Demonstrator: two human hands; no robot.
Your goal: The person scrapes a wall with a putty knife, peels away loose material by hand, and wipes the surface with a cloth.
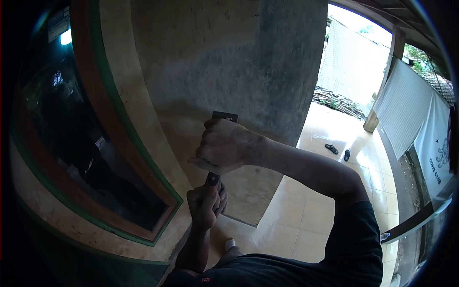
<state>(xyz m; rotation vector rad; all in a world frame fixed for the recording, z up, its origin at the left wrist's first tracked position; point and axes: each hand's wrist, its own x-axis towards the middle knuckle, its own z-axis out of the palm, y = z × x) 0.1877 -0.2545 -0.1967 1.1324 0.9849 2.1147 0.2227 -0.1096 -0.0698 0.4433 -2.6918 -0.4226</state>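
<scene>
A dark tool (213,179) is held upright in front of a patchy grey and brown wall (215,71). Its flat rectangular end shows above my right hand (227,146), whose fingers are wrapped round the middle of the tool. Below, my left hand (206,205) is closed round the lower end of the handle, where a small red spot shows. Most of the tool's middle is hidden by my right hand. Whether its flat end touches the wall cannot be told.
On the left is a window (91,143) with a brown and green frame. Black sandals (331,149) lie on the tiled floor (282,213) at the right. Beyond them are a wooden post (371,121) and a hanging white banner (432,138). The wall's edge runs down the middle right.
</scene>
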